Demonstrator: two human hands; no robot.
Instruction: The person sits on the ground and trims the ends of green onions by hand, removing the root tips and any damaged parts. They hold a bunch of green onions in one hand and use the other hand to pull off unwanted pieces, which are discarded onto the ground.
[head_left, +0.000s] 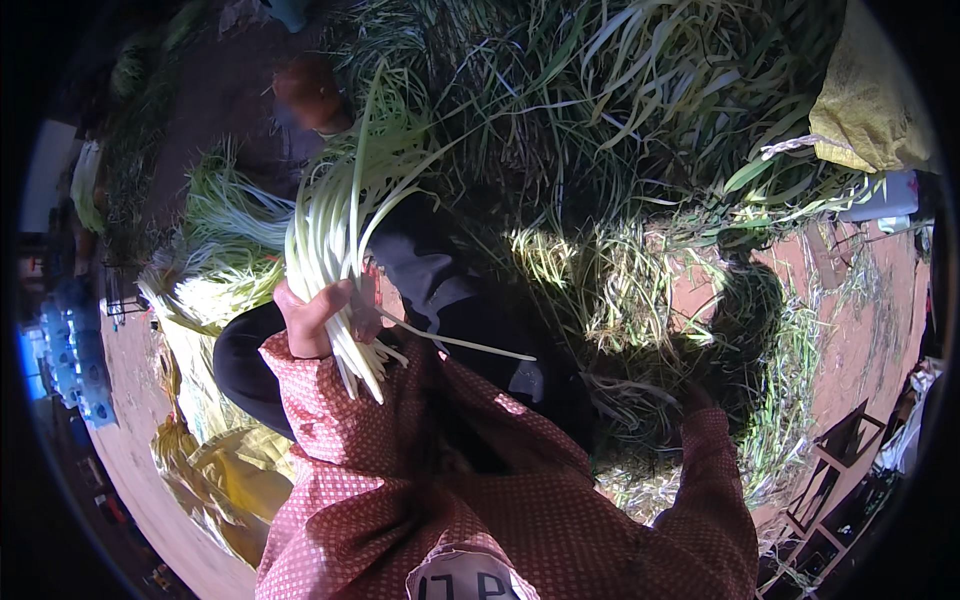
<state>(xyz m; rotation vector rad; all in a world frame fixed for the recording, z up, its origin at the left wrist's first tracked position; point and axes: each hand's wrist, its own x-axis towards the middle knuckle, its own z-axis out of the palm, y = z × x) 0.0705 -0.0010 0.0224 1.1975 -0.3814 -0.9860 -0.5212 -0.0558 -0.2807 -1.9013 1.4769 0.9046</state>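
Note:
My left hand (319, 319) is closed around a thick bunch of long stalks (322, 232), pale at the cut ends and green at the leafy tops. The bunch stands over my lap, its pale ends pointing towards me. One loose stalk (472, 345) juts sideways from it over my dark trousers (465, 292). Low on my right side, my right hand (697, 397) reaches down to the litter of leaves (630, 394) on the ground. Deep shadow covers it, so its fingers cannot be made out.
More bundles of stalks (232, 217) lie at my left, beside yellow woven sacks (240, 465). A large heap of green leaves (510, 97) spreads ahead. Another yellow sack (870, 105) stands far right. Metal frames (825, 495) are near the right rim. Someone's foot (307, 90) shows ahead on the left.

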